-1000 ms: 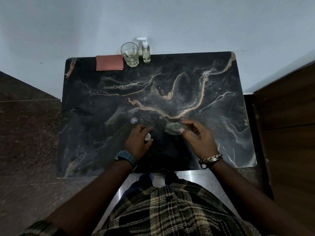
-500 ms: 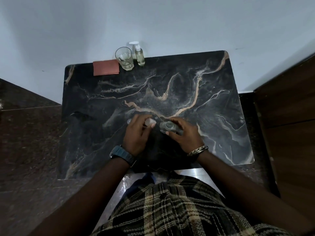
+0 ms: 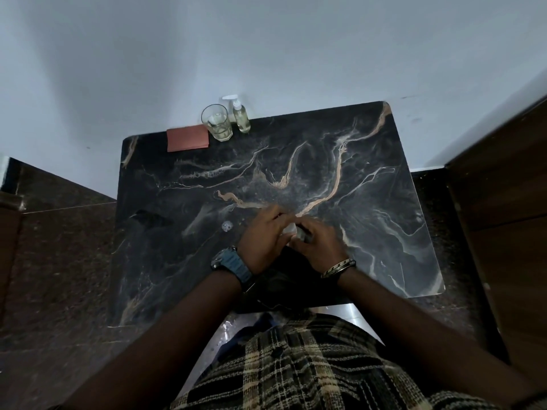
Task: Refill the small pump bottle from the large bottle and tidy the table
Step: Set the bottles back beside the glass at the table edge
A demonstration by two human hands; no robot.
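1. The left hand [image 3: 263,235] and the right hand [image 3: 318,242] meet at the middle of the worktop [image 3: 370,161], fingers curled toward each other around a small object [image 3: 296,230] between them.
2. The left grip is closed on a pale, whitish part of this object, which looks like a cap or a pump head. The right grip is closed on a darker, greyish part just beside it. Most of the object is hidden by the fingers, so I cannot tell if this is the large bottle of the task.
3. My judgement: the hands are joining or separating two parts, probably closing or opening a container. The picture does not show which one.
4. Just to the left of the left hand, a small round pale thing [image 3: 226,226] lies alone on the worktop, maybe a loose cap or stopper.
5. At the far edge of the worktop, near the wall, the small pump bottle [image 3: 241,118] stands upright with its pump on, and it seems to hold pale liquid. A drinking glass [image 3: 217,123] with some liquid at its bottom stands just beside it, and a reddish folded cloth [image 3: 188,139] lies beside the glass.
6. So the refill seems done, and the tidying seems partly done: the object in the hands and the loose round thing are not yet put away.
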